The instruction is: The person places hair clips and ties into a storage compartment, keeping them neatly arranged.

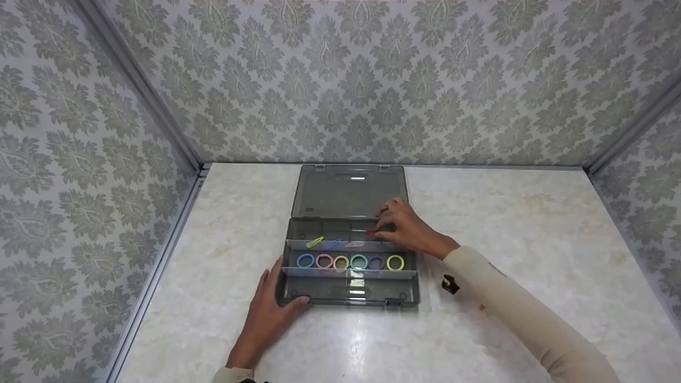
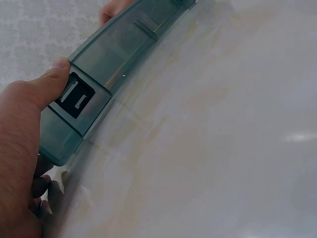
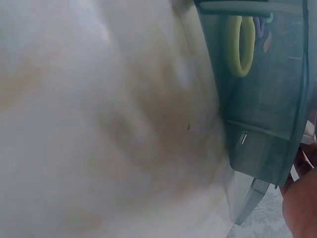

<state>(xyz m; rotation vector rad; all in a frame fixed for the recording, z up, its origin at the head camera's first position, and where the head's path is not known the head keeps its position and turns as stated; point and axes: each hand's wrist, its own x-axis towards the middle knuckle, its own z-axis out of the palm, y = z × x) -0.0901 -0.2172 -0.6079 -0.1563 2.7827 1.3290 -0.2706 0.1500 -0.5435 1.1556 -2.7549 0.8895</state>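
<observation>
A smoky grey plastic organizer box (image 1: 348, 295) lies with its lid (image 1: 348, 194) laid back. My left hand (image 1: 268, 314) grips its front left corner, thumb on the front wall near the dark latch (image 2: 75, 95) and fingers along the left side. Over the back compartment, my right hand (image 1: 404, 226) pinches a red hair clip (image 1: 371, 232) at the fingertips. Left of it, a yellow hair clip (image 1: 315, 242), a blue hair clip (image 1: 334, 244) and a pale pink clip (image 1: 354, 244) lie by the rear divider. Coloured hair ties (image 1: 359, 261) sit in a row in the middle compartment.
On the marbled table (image 1: 511, 213), a small dark object with a yellow mark (image 1: 450, 284) shows beside the right sleeve. Near it is a tiny orange speck (image 1: 482, 307). Patterned walls (image 1: 362, 80) enclose the table's back and sides.
</observation>
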